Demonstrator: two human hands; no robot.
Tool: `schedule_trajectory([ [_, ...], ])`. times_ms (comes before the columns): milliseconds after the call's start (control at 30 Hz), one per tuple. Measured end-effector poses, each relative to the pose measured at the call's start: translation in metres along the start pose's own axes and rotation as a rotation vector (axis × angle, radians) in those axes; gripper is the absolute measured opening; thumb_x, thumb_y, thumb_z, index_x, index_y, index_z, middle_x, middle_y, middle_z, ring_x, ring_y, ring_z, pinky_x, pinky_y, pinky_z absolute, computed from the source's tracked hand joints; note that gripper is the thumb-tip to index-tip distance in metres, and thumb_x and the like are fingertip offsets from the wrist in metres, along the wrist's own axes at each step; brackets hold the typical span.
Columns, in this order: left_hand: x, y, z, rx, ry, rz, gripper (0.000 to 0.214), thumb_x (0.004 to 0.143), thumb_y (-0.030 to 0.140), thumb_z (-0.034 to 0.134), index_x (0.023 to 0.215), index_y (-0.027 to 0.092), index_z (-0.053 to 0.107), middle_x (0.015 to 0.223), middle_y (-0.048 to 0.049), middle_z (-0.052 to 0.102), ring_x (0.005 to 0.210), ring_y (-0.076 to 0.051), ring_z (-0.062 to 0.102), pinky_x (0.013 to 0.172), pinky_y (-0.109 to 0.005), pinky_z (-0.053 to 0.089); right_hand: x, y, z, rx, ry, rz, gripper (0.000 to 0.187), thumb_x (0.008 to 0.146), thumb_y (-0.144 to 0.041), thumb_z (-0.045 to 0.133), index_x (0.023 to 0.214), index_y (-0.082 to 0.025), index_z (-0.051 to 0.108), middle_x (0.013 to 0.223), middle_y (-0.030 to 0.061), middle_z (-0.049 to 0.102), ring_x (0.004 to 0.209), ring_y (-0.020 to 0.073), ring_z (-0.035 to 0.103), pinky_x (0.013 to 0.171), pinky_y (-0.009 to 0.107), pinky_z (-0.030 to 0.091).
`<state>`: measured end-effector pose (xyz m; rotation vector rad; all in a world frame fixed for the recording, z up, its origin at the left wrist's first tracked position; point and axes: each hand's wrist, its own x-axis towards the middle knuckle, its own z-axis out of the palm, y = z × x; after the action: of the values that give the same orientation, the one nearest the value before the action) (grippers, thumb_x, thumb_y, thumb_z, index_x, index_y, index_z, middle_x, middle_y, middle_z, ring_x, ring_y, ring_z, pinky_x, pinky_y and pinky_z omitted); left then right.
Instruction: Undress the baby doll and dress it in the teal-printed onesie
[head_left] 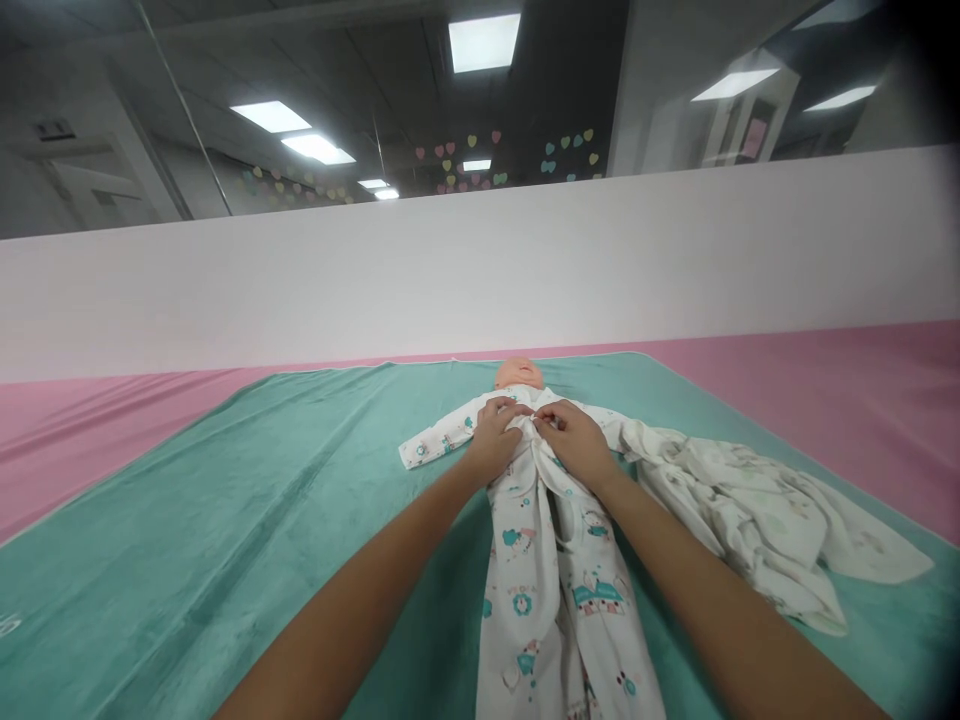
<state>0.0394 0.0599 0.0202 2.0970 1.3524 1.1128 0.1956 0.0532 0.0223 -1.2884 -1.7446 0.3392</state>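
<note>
A baby doll [519, 373] lies on its back, its head away from me, dressed in a white baby romper [525, 560] with teal and pink prints. Both of my hands are at the chest of the romper, close together. My left hand [498, 432] pinches the cloth on the left side of the front opening. Opposite it, my right hand [574, 436] has thumb and fingertips closed on the other edge. Below my hands the front hangs parted, and the legs stretch towards me. One sleeve [435, 440] points out to the left. Any fastener between my fingertips is too small to make out.
A crumpled white patterned cloth [757, 510] lies to the right, touching the romper's right sleeve. Beneath everything spreads a green sheet [225, 530] over a pink surface [840, 400]. A low white wall [337, 290] stands behind, with dark glass above it.
</note>
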Motion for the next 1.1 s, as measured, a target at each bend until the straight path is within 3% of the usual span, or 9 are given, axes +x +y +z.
schedule_trajectory([
  [367, -0.002, 0.002, 0.003, 0.038, 0.026, 0.03, 0.04, 0.071, 0.012, 0.04, 0.102, 0.027, 0.061, 0.122, -0.0039, 0.043, 0.12, -0.024, 0.036, 0.106, -0.042, 0.026, 0.001, -0.001, 0.0, -0.067, 0.03, 0.026, 0.015, 0.077, -0.032, 0.048, 0.075, -0.022, 0.059, 0.083, 0.0005, 0.059, 0.075, 0.0154, 0.052, 0.068, 0.027, 0.037],
  [633, -0.008, -0.006, 0.006, 0.092, 0.063, 0.144, 0.045, 0.073, 0.01, 0.039, 0.11, 0.027, 0.058, 0.127, -0.0035, 0.042, 0.121, -0.022, 0.036, 0.107, -0.04, 0.026, 0.0, -0.003, -0.001, -0.066, 0.061, 0.02, 0.015, 0.076, -0.031, 0.047, 0.074, -0.022, 0.059, 0.081, 0.0007, 0.06, 0.076, 0.0157, 0.053, 0.069, 0.027, 0.037],
  [967, -0.013, -0.016, 0.003, 0.067, 0.061, 0.231, 0.045, 0.08, 0.011, 0.035, 0.119, 0.023, 0.054, 0.135, -0.0037, 0.04, 0.127, -0.018, 0.034, 0.11, -0.035, 0.025, 0.001, 0.012, -0.002, 0.019, 0.117, 0.149, 0.01, 0.07, -0.026, 0.048, 0.072, -0.021, 0.056, 0.07, -0.0016, 0.059, 0.064, 0.0147, 0.052, 0.062, 0.027, 0.037],
  [1100, -0.013, -0.019, 0.002, 0.077, 0.038, 0.224, 0.046, 0.082, 0.012, 0.033, 0.122, 0.026, 0.053, 0.137, -0.0027, 0.037, 0.128, -0.019, 0.032, 0.11, -0.038, 0.025, -0.002, 0.012, -0.005, 0.055, 0.091, 0.128, 0.016, 0.076, -0.034, 0.047, 0.079, -0.022, 0.058, 0.076, -0.0011, 0.061, 0.062, 0.0143, 0.053, 0.061, 0.027, 0.038],
])
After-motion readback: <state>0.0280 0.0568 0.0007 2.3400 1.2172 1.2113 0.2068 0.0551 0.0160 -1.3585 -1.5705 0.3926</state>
